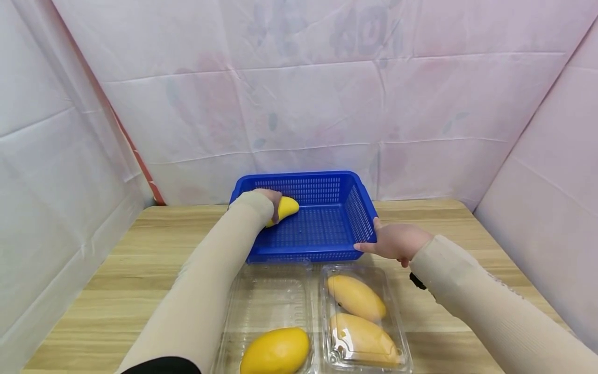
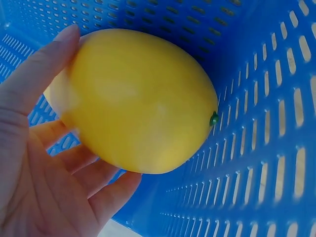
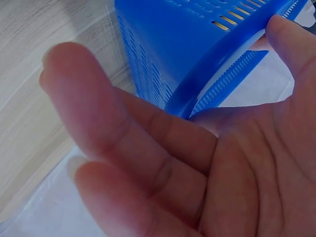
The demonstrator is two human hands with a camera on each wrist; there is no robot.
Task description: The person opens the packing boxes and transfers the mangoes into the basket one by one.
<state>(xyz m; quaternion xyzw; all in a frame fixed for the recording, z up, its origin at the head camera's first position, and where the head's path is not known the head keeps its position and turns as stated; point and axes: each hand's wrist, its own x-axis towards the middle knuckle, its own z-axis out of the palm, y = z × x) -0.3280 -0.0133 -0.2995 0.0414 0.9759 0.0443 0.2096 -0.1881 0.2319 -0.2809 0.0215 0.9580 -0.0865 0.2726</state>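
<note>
My left hand (image 1: 272,200) grips a yellow mango (image 1: 288,206) inside the left part of a blue plastic basket (image 1: 299,254). In the left wrist view the thumb lies along one side of the mango (image 2: 143,103) and the fingertips along the other, and a small green stem end points away from the palm. Outside the basket's front right corner, my right hand (image 1: 397,240) holds the rim between thumb and index finger. Its other fingers (image 3: 84,98) stick out loosely in the right wrist view, touching nothing.
In front of the basket stands a clear plastic box (image 1: 280,285) with one yellow mango (image 1: 275,350) in it. Beside it, two mangoes (image 1: 357,297) lie under the clear lid of another box (image 1: 392,291). Pale cloth walls (image 1: 303,114) enclose the wooden table (image 1: 117,270).
</note>
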